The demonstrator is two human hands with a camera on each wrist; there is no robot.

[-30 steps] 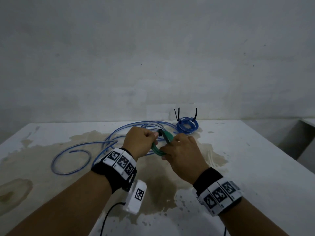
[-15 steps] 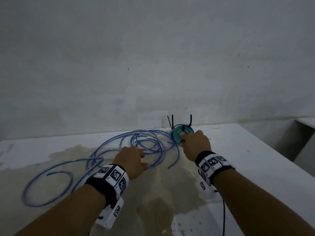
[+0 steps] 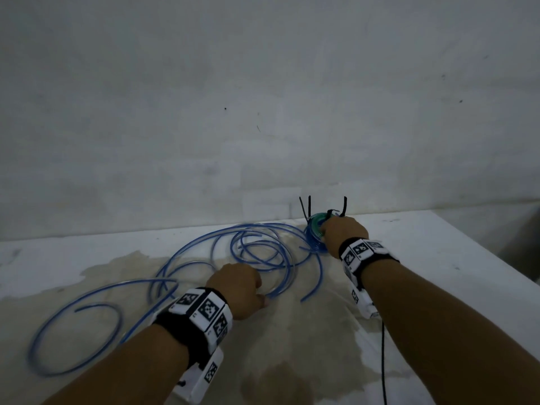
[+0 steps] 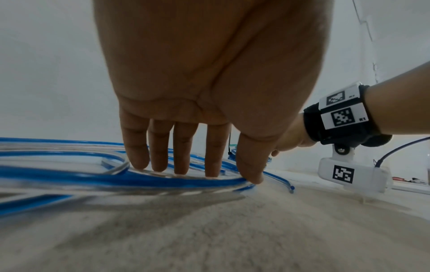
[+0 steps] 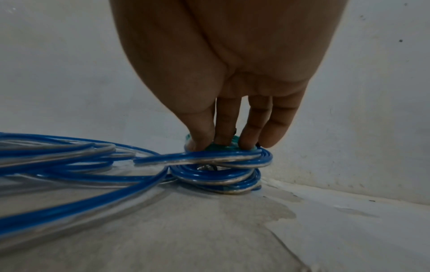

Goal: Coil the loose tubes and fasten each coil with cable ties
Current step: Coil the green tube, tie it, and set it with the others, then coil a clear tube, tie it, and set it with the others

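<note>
Loose blue tube [image 3: 263, 244] sprawls in wide loops over the white table [image 3: 438, 258]. My left hand [image 3: 238, 287] is over its nearest loop; in the left wrist view the straight fingers [image 4: 181, 165] touch the tube [image 4: 69, 176] with their tips. At the back by the wall lies a small tied blue coil [image 3: 314, 244] with black cable ties [image 3: 309, 206] sticking up. A small green coil [image 3: 317, 222] lies on top of it. My right hand [image 3: 343, 230] holds the green coil [image 5: 218, 147] between thumb and fingertips, above the blue coil [image 5: 221, 176].
A grey wall [image 3: 263, 112] rises right behind the coils. A large brownish stain [image 3: 292, 346] covers the middle of the table. The table's right edge [image 3: 514, 276] drops off at the right. A black cord [image 3: 383, 361] hangs from my right wrist.
My right hand carried the green coil from the middle to the back and set it on the blue coil. My left hand let go of it and dropped onto the loose tube.
</note>
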